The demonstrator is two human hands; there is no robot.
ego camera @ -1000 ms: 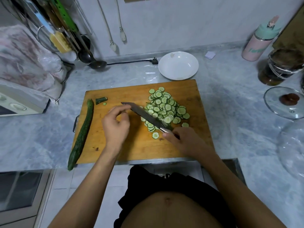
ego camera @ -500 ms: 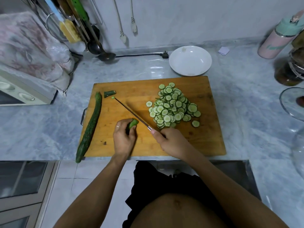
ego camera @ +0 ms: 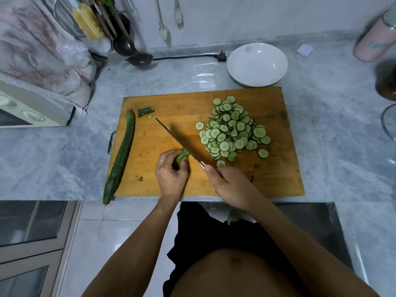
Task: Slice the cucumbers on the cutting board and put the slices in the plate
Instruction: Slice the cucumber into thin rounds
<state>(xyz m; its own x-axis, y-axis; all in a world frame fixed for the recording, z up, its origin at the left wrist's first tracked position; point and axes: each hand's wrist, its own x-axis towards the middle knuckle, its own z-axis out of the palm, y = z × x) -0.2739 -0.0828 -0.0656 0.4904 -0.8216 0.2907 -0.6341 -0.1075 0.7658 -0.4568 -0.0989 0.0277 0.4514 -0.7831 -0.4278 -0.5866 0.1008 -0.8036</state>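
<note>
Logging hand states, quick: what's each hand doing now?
Left hand: grips a cucumber stub.
Right hand: grips the knife.

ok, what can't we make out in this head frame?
- Cucumber stub: mostly covered by the left hand, so its length is unknown.
- Knife handle: hidden inside the right hand.
- Pink bottle: blurred and cut off by the right edge.
- Dark jar and glass lid: cut off by the right edge.
- Whole cucumber: its near tip overhangs the cutting board.
</note>
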